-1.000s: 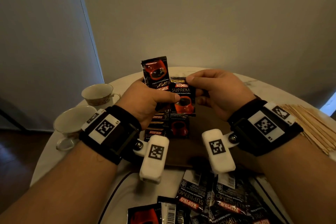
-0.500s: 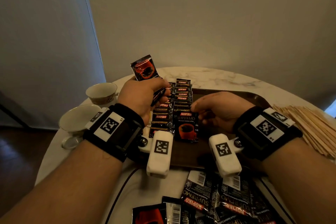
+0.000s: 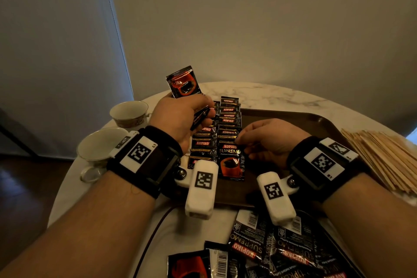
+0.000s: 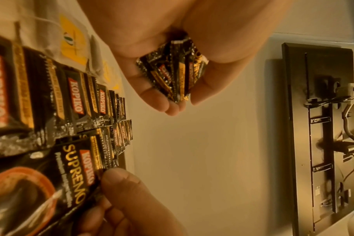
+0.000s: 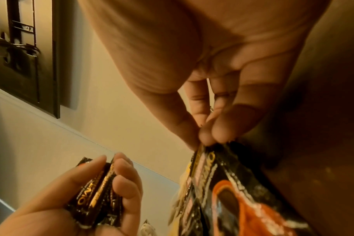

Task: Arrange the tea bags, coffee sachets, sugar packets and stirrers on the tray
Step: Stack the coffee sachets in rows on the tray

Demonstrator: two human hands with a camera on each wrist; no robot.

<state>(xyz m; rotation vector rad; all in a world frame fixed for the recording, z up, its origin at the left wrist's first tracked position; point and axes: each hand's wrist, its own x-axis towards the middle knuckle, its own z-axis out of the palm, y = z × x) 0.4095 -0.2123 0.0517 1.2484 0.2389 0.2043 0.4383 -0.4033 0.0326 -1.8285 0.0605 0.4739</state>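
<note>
The right hand (image 3: 268,140) pinches the right edge of the nearest Kopiko coffee sachet (image 3: 230,161), which lies flat on the brown tray (image 3: 316,124) as the front piece of the right-hand overlapping row (image 3: 228,117). That sachet's long axis runs near to far, in line with the row, and the pinching fingertips (image 5: 210,135) sit just right of it. The left hand (image 3: 180,117) grips a small stack of sachets (image 3: 184,82) upright, above the left row and left of the placed sachet. The right hand looks nearer the tray's bare right part, so each next sachet likely passes rightwards from the stack.
</note>
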